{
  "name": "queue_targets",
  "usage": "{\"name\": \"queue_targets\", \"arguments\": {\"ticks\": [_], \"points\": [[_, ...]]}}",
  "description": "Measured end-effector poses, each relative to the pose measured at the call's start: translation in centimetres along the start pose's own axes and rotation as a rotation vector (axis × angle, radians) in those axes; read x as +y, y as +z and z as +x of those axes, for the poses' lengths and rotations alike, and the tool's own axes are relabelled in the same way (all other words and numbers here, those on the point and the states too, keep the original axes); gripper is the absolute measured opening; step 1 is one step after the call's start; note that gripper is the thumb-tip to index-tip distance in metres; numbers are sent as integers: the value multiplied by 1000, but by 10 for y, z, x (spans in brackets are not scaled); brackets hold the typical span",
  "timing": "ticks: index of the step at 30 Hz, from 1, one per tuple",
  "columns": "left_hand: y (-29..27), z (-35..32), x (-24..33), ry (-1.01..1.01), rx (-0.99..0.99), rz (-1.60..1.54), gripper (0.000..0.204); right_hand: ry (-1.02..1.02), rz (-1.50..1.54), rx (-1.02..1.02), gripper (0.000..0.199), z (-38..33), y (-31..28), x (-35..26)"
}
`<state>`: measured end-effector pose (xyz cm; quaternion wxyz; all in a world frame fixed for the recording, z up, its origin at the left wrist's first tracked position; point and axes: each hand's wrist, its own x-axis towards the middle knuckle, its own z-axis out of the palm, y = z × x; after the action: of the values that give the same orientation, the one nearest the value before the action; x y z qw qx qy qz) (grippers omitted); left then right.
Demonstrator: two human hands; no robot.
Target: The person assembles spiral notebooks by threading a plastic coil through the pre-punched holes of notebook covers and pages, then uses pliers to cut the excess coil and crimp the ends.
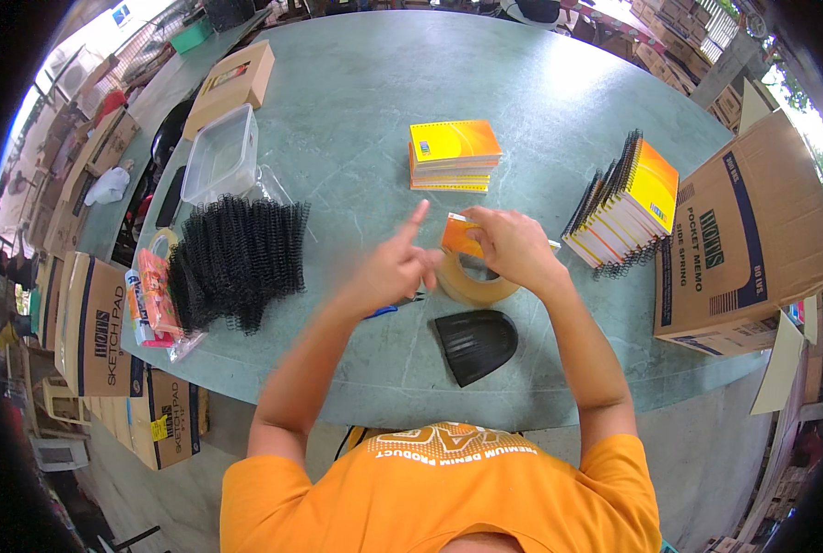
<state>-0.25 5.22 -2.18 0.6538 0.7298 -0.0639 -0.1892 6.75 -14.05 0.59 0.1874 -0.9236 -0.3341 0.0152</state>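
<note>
My right hand (519, 247) is closed on a small orange memo pad (461, 237), thumb and fingers at its upper edge; the palm covers much of it. Just below sits a roll of tan tape (471, 290). To the left, my left hand (395, 269) is slightly blurred, its index finger stretched out and the others loosely bent, with nothing visible in it. A blue-handled tool (381, 312) lies partly behind my left wrist. Nearer to me is a black ribbed, rounded piece (476, 346). Beyond my hands stands a stack of yellow-orange memo pads (453, 152).
At left lies a heap of black spiral coils (241, 253), beside a clear plastic tub (222, 155) and pink packets (158, 290). On the right, spiral-bound memo pads (628, 198) lean near a large open cardboard box (743, 230). A flat tan box (231, 88) lies far left.
</note>
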Motion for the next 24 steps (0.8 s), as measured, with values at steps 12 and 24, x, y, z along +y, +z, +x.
{"name": "queue_targets", "arguments": {"ticks": [12, 24], "points": [[16, 10, 6, 370, 421, 388, 20, -140, 38, -23, 41, -4, -1, 8], [14, 23, 14, 210, 482, 465, 27, -18, 49, -72, 31, -2, -8, -3]]}}
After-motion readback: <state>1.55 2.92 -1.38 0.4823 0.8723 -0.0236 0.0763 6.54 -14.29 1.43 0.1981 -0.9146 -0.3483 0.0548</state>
